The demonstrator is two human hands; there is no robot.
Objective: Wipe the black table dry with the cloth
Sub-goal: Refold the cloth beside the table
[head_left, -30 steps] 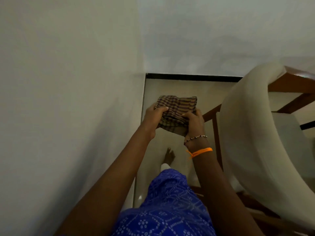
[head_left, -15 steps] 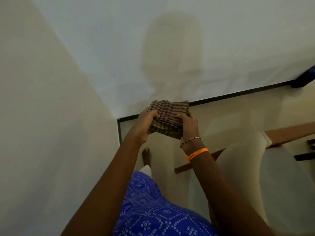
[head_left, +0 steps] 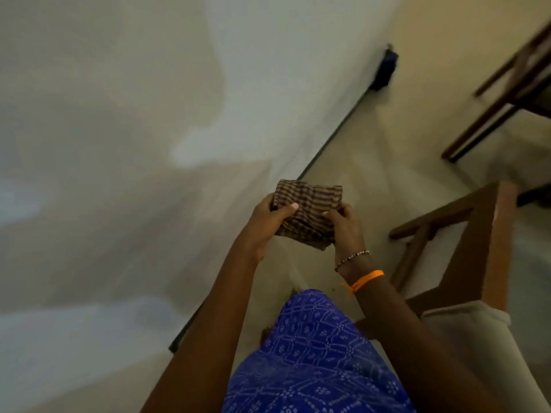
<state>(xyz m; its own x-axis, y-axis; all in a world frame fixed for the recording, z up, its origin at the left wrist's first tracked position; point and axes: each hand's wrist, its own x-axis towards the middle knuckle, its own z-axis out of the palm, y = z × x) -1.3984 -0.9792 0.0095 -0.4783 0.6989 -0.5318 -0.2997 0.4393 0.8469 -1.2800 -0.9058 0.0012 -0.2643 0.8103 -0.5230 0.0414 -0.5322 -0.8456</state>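
A folded brown striped cloth (head_left: 307, 213) is held in front of me, above the pale floor. My left hand (head_left: 269, 217) grips its left side with the thumb laid on top. My right hand (head_left: 346, 226) grips its right side; that wrist bears a bead bracelet and an orange band. The black table is not in view.
A white wall (head_left: 119, 144) fills the left, meeting the floor at a dark skirting line (head_left: 328, 144). A wooden chair frame (head_left: 477, 248) with a pale cushion (head_left: 465, 332) stands at right. More dark wooden furniture (head_left: 507, 84) is at top right. A dark blue object (head_left: 386, 70) lies by the wall.
The view has swung to the right: the skirting line now runs diagonally and the chair frame has come in at right. Both hands keep hold of the cloth.
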